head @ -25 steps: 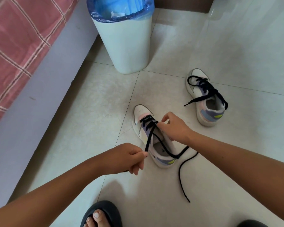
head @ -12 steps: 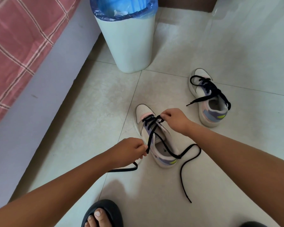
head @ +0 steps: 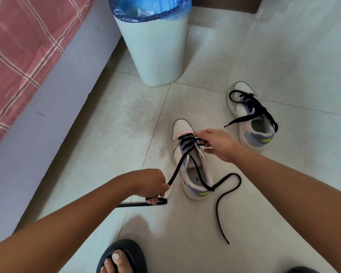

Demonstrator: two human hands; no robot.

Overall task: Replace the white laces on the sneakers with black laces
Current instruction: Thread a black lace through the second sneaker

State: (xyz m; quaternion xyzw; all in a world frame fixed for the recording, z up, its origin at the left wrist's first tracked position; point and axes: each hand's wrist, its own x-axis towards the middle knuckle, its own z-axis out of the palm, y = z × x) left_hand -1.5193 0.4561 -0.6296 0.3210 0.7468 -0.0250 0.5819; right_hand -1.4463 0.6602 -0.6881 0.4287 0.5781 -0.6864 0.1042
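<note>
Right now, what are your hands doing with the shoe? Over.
Left hand grips one black lace end, pulled taut. Right hand pinches lace at the near white sneaker eyelets. Far white sneaker laced, untied. Nothing in the way.

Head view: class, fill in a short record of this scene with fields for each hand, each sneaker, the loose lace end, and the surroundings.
left hand: grips one end of the black lace, pulled out to the side
right hand: pinches the lace at the near sneaker's eyelets
near sneaker: on the floor, partly laced in black
far sneaker: black lace in, ends untied
loose lace end: trails on the tile floor
surroundings: waste bin with blue liner; bed edge at left
</note>
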